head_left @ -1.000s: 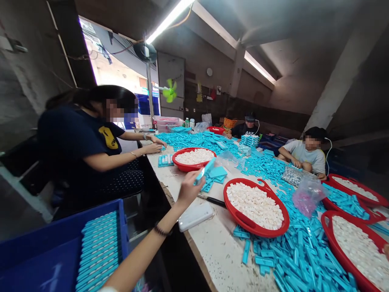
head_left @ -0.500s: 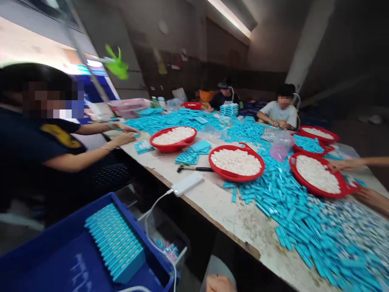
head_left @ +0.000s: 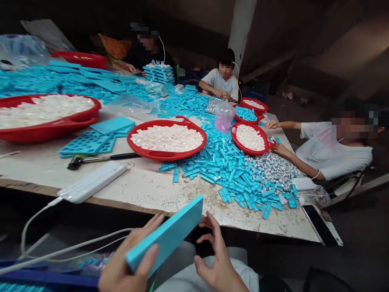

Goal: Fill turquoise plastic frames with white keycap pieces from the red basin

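My left hand [head_left: 130, 255] is closed around the lower end of a flat, light-blue rectangular plastic board [head_left: 173, 233], held tilted over my lap in front of the table edge. I see its plain face and long edge; the other face is hidden. Beside the board's far end is my right hand [head_left: 217, 257], fingers curved and apart, holding nothing; whether a fingertip touches the board I cannot tell. Across the edge lie a black-handled hammer [head_left: 100, 159], blue boards with holes [head_left: 85, 142] and a red basket [head_left: 167, 155] of small white pieces.
A white power bank [head_left: 91, 182] with a cable lies at the table's front edge. Loose blue pieces [head_left: 225, 158] and small white-and-dark pieces [head_left: 273, 168] cover the right side. A phone [head_left: 319, 225] rests at the corner. A co-worker [head_left: 331, 146] reaches toward another red basket [head_left: 251, 152].
The view has swung right and closer to the table. The blue board and both my hands have come into view; earlier, one hand showed at the bottom. The left co-worker has left the frame.
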Available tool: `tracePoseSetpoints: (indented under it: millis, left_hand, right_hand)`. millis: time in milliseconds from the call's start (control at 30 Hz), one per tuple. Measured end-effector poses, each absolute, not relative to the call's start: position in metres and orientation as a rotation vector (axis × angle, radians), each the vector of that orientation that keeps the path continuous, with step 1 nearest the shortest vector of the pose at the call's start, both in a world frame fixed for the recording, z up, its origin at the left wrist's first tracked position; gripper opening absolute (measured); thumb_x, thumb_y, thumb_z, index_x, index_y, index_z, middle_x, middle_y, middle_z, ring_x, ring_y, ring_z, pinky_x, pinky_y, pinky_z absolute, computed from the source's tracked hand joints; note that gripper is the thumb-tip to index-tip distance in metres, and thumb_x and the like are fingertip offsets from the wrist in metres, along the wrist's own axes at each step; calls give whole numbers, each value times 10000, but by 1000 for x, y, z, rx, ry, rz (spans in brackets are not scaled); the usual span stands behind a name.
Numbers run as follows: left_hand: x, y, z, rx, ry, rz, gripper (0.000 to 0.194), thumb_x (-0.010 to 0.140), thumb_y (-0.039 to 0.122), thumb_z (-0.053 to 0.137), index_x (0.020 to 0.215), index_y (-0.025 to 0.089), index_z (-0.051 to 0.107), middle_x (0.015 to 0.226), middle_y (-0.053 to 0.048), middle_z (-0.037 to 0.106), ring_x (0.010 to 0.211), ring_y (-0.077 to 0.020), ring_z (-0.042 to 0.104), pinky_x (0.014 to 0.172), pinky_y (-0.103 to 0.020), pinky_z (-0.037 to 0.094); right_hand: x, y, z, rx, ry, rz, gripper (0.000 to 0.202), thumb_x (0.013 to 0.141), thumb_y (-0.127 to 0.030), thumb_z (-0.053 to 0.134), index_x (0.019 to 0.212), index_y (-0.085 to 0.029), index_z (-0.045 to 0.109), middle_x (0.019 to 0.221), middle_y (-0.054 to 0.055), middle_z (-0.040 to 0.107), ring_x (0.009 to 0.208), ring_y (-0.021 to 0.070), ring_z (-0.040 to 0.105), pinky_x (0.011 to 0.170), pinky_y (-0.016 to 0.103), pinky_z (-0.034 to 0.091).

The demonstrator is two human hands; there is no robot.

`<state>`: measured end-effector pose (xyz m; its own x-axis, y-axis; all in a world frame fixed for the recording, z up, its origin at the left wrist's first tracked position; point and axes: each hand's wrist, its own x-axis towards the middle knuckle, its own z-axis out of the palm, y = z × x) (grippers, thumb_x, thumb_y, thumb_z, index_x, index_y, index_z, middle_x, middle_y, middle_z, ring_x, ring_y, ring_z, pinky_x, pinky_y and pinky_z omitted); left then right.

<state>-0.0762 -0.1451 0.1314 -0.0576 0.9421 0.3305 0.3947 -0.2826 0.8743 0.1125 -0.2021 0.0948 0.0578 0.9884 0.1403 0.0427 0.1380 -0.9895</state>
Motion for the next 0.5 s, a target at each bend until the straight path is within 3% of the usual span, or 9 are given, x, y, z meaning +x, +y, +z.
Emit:
tracePoseSetpoints:
  millis: [100,200,267,400,500]
  left_hand:
    - [-29,-150,134,1894,1088,1408,354,923,339,634,1271,379,686,1128,-23,708,1111,-280,676,986,-374,548]
    - [-6,-149,132,1922,860,1183,646,899,653,549,1472,358,504,1202,-85,676,1082,-302,678,939,-405,576]
    - [-3,-143,130,1926,808,1003,771,907,735,418,1556,322,364,1279,-120,661,1149,-331,651,1001,-474,542]
    - [2,-136,131,1970,823,766,501,1033,428,408,1530,369,398,1439,-73,583,1353,-282,523,1136,-471,426]
    - [13,-139,133,1995,723,722,473,1025,335,448,1497,365,455,1477,-64,540,1364,-244,518,1123,-385,447]
  right_hand:
    - [115,-208,93,-1085,-1178,1046,1181,702,-238,783,1584,-324,2,1651,105,118,1467,335,294,1140,491,375]
    - [121,-205,97,-1032,-1091,1123,1216,664,-317,882,1567,-347,68,1648,123,140,1474,358,306,1167,537,328]
    - [128,-200,103,-943,-1008,1196,1169,688,-387,882,1551,-343,94,1621,152,212,1451,361,358,1145,550,354]
    - [139,-193,112,-756,-827,1218,1120,722,-502,836,1542,-319,95,1555,149,360,1413,337,428,1170,542,320]
    - [144,-194,110,-811,-699,1128,1088,724,-467,825,1548,-326,130,1485,108,471,1341,319,509,1169,525,332]
